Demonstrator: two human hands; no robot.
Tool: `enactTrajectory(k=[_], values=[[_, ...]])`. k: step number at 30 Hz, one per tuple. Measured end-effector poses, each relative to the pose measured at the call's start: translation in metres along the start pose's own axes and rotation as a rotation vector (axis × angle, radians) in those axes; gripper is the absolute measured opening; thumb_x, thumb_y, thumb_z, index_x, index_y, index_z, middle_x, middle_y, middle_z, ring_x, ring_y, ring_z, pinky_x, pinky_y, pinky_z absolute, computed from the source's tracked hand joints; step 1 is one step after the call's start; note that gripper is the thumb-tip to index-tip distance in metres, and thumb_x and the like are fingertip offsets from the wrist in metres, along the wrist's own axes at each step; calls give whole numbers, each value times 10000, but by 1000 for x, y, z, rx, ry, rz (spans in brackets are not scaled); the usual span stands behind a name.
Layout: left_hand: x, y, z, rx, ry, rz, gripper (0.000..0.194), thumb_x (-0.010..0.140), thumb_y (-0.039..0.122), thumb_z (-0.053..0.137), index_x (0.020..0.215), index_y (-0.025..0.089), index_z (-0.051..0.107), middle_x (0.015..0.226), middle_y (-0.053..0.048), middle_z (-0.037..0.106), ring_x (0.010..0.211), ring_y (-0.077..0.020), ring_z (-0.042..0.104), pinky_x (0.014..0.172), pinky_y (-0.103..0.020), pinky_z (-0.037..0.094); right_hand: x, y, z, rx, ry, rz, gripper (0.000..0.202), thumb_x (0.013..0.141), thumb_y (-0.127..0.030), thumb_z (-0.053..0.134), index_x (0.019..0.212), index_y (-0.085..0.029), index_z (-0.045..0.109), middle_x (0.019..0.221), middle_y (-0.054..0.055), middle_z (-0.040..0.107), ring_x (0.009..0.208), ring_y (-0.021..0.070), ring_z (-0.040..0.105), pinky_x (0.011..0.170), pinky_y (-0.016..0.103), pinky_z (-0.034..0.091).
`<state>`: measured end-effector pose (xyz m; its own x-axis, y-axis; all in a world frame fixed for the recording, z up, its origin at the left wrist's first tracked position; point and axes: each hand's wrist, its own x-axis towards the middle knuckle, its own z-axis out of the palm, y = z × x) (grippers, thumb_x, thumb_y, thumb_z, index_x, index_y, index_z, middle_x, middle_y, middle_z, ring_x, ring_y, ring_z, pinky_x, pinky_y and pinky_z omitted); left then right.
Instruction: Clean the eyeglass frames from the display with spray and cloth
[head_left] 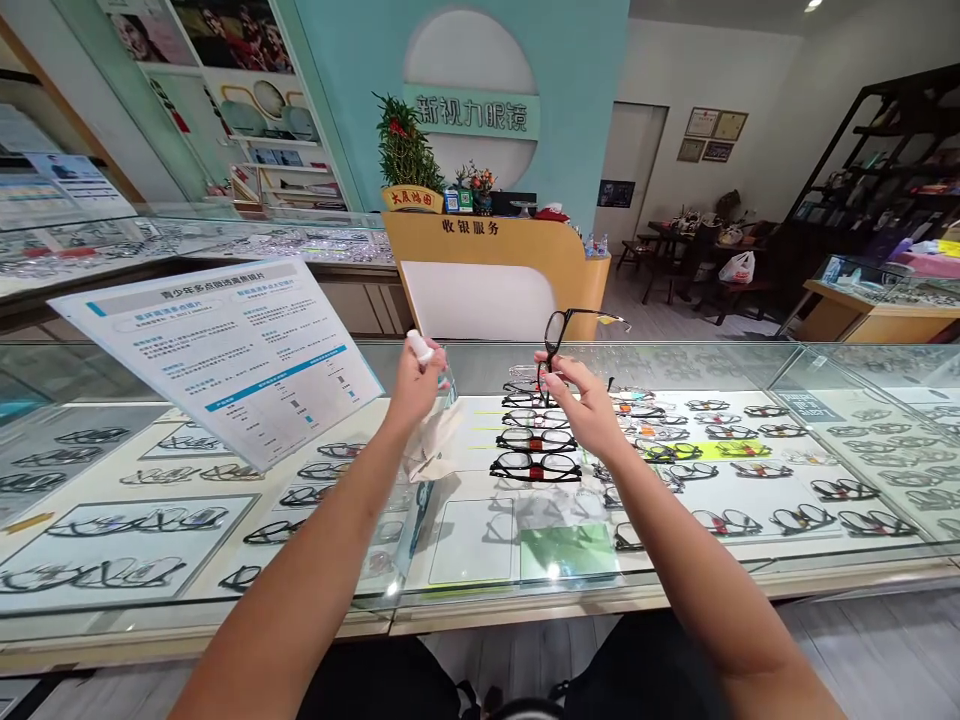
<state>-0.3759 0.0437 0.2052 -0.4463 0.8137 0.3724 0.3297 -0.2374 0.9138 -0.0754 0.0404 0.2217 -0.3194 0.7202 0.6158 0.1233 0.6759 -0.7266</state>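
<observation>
Glasses (555, 332), slim, black, rounded, right hand (589, 408) pinching them, left hand (417, 384) clasping white-topped bottle (420, 348) (plastic, perhaps)

placard (217, 350) left of bottle (419, 348) | held spectacles (553, 334) right | desk (480, 300) behind counter (525, 597)

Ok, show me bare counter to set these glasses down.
The held glasses could go on the glass over the white card and green card, which looks bare, between the row of frames and the front edge. It's crowded along that row and by the cloth to its left.
</observation>
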Motion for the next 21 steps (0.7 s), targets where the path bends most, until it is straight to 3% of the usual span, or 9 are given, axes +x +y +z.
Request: enactTrajectory(k=[4, 7, 9, 12, 15, 21], values=[[-31, 30, 23, -437, -299, -83, 611, 789, 727, 876, 1029, 272, 547, 827, 25, 550, 747, -162, 560, 588, -250, 486, -3, -1, 6, -30, -63, 11, 402, 1118, -490, 569, 1311, -249, 826, 1416, 125, 826, 1279, 304, 723, 1205, 529, 529], [-45, 44, 26, -605, -541, -220, 735, 783, 949, 753, 810, 241, 557, 718, 18, 483, 654, -157, 492, 530, -272, 440, -5, -1, 10, -5, -112, 24, 399, 1129, -521, 557, 1271, -259, 822, 1451, 126, 812, 1341, 304, 722, 1227, 514, 518], [-48, 49, 23, -651, -631, -269, 856, 767, 1088, 599, 696, 240, 512, 654, 21, 415, 598, -154, 442, 482, -277, 396, -7, -1, 13, 17, -156, 32, 429, 1135, -558, 547, 1312, -269, 810, 1444, 122, 811, 1355, 299, 724, 1234, 502, 518], [-50, 52, 21, -659, -674, -307, 943, 730, 1183, 409, 611, 249, 458, 584, 29, 332, 538, -152, 376, 437, -279, 344, -11, -2, 16, 53, -238, 31, 461, 1146, -582, 533, 1339, -263, 805, 1406, 123, 813, 1326, 293, 736, 1196, 481, 543], [-50, 51, 23, -633, -695, -318, 944, 739, 1178, 397, 584, 250, 474, 560, 23, 328, 529, -159, 379, 439, -289, 351, -13, -3, 18, 66, -287, 25, 456, 1157, -569, 529, 1336, -250, 803, 1338, 122, 816, 1267, 292, 742, 1139, 471, 560], [-54, 36, 38, -362, -441, -95, 725, 853, 915, 608, 656, 217, 632, 656, -26, 552, 632, -167, 525, 624, -317, 479, -15, 2, 23, 107, -351, 24, 527, 1155, -648, 514, 1318, -238, 802, 1309, 121, 815, 1210, 288, 734, 1128, 462, 546]])
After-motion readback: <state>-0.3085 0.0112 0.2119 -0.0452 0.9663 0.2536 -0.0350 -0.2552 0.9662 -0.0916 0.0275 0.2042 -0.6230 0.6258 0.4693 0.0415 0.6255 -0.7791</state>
